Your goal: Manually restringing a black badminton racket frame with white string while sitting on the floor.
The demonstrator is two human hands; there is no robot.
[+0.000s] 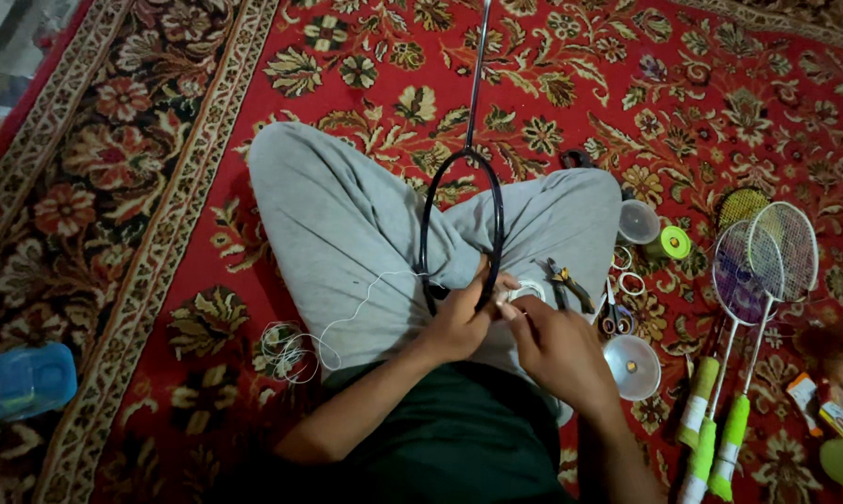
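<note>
I sit cross-legged in grey trousers on a red patterned carpet. An unstrung dark badminton racket frame [459, 201] lies over my lap, its shaft pointing away from me. My left hand [459, 322] grips the near rim of the frame. My right hand [557, 345] is beside it, fingers pinched on a thin white string [365, 299] at the rim. The string trails left to a loose coil [286, 350] on the carpet.
To my right lie pliers [571, 283], scissors [615, 322], a clear round lid [631, 366], a clear cup [638, 221], a yellow-green spool [670, 243] and strung rackets [762, 266] with green grips. A blue container [20, 381] sits at far left.
</note>
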